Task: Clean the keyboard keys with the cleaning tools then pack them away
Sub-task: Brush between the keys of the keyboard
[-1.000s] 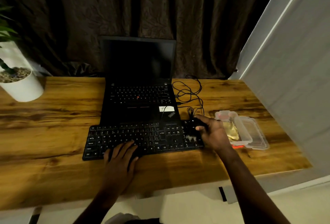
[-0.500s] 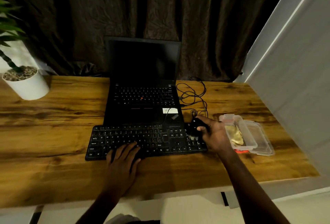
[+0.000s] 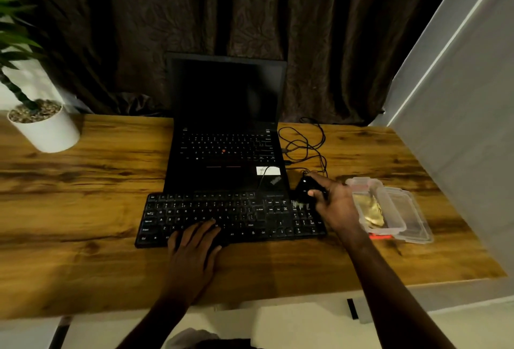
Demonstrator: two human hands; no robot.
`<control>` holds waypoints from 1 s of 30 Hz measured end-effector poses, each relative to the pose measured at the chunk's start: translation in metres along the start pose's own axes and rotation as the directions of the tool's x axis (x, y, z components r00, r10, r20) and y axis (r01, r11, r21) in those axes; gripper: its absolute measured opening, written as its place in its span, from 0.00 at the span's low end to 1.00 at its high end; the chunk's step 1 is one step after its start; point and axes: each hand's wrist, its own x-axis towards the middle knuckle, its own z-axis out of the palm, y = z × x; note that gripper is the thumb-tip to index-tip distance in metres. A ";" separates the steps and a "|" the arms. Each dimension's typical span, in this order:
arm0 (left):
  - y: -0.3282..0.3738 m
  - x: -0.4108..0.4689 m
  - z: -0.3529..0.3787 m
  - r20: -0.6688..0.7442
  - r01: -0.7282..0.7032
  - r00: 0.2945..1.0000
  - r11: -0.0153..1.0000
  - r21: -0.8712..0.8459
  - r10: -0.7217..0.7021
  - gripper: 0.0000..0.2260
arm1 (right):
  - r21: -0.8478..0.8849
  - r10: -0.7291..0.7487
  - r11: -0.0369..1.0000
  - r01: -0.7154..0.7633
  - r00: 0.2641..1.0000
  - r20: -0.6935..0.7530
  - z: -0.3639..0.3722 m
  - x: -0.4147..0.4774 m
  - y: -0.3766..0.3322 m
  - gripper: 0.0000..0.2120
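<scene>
Brush [image 3: 304, 190] in right fingers [image 3: 322, 180], over keyboard [image 3: 222, 209].

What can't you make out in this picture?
All in the head view:
1. Tool in the right hand: black, in dim light, partly covered by fingers; its kind is unclear.
2. Yellow stuff in the box: blurred behind clear plastic.
3. Keyboard keys under the left hand: covered.
4. Plant: cut off by the left edge.
5. Red thing by the box: mostly hidden by it.
</scene>
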 end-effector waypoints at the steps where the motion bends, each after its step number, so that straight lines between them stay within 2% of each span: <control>1: 0.000 0.000 -0.001 -0.003 -0.001 1.000 1.000 -0.002 0.001 0.22 | 0.001 0.004 1.000 -0.004 1.000 -0.011 0.002 0.000 0.000 0.24; 4: 0.000 0.000 0.001 -0.004 0.001 1.000 1.000 0.007 -0.001 0.21 | 0.044 0.006 0.999 -0.010 0.996 0.093 -0.006 0.003 0.003 0.27; 8: -0.003 0.000 0.003 0.015 0.010 1.000 1.000 0.019 -0.010 0.22 | -0.012 -0.009 1.000 0.012 0.967 0.254 -0.019 0.012 0.007 0.26; 10: -0.003 0.000 0.003 0.027 0.011 1.000 1.000 0.026 -0.012 0.23 | 0.004 -0.017 1.000 0.016 0.975 0.219 -0.018 0.014 0.005 0.26; 14: -0.002 0.001 0.002 0.024 0.011 1.000 1.000 0.021 -0.012 0.24 | 0.013 0.030 0.999 -0.031 0.998 0.051 -0.001 0.013 0.004 0.28; 17: -0.003 0.000 0.003 0.011 0.010 1.000 1.000 0.021 -0.010 0.21 | -0.007 0.014 1.000 -0.014 1.000 0.007 -0.001 0.007 -0.001 0.25; 19: -0.003 -0.001 0.004 0.003 0.006 1.000 1.000 0.022 -0.006 0.21 | 0.011 0.016 1.000 -0.017 0.998 0.057 -0.011 0.008 -0.002 0.25; 22: -0.003 0.000 0.005 -0.009 -0.002 1.000 1.000 0.030 0.002 0.20 | 0.002 0.028 1.000 -0.030 0.968 0.248 -0.033 0.012 -0.001 0.23; 24: -0.003 0.000 0.005 -0.004 -0.003 1.000 0.999 0.038 0.003 0.21 | -0.021 0.019 1.000 -0.013 0.960 0.281 -0.040 0.014 0.002 0.21; 30: -0.003 0.000 0.005 0.001 -0.012 1.000 0.999 0.040 0.012 0.22 | 0.021 0.016 1.000 -0.016 1.000 -0.013 -0.016 0.003 0.004 0.23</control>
